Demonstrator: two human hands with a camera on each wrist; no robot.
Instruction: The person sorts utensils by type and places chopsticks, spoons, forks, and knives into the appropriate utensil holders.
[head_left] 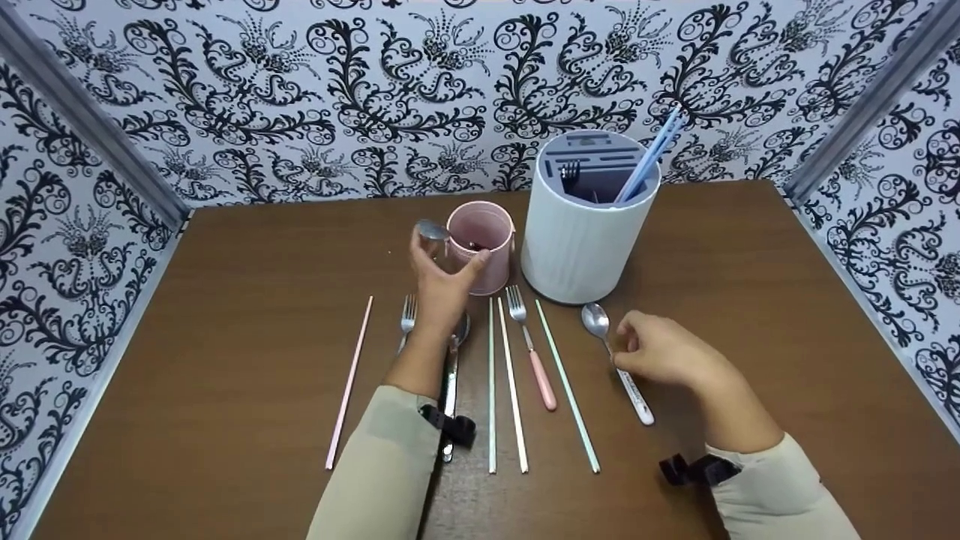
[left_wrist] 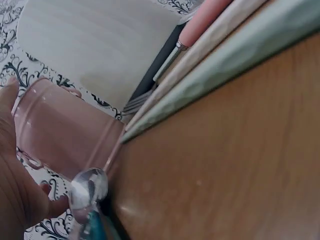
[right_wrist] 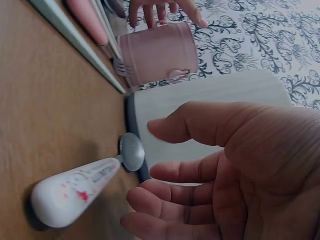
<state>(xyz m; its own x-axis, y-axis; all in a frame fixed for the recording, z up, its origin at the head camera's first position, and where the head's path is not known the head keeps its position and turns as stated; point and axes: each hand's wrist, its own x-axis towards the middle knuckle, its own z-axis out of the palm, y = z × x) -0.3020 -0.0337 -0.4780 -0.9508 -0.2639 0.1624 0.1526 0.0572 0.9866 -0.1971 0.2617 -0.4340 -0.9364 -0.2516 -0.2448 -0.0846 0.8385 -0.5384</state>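
Note:
My left hand [head_left: 442, 289] is at the front left of a pink cup [head_left: 491, 277], thumb near its rim and fingers spread on its left side. A metal spoon bowl [head_left: 431, 229] shows by those fingers; I cannot tell whether it is held or leans from the cup. Something small and dark is inside the cup. My right hand [head_left: 664, 349] hovers beside a spoon with a white patterned handle [head_left: 634, 394]. In the right wrist view, thumb and fingers stand apart above this spoon [right_wrist: 75, 192], with nothing between them.
A tall white cutlery holder [head_left: 581, 247] with blue chopsticks [head_left: 652, 154] and a black fork [head_left: 570, 174] stands behind. Across the table lie a pink-handled fork [head_left: 541, 379], another fork [head_left: 407, 315], a spoon [head_left: 451, 375], a pink chopstick [head_left: 349, 382] and green chopsticks [head_left: 568, 386]. Patterned walls enclose the table.

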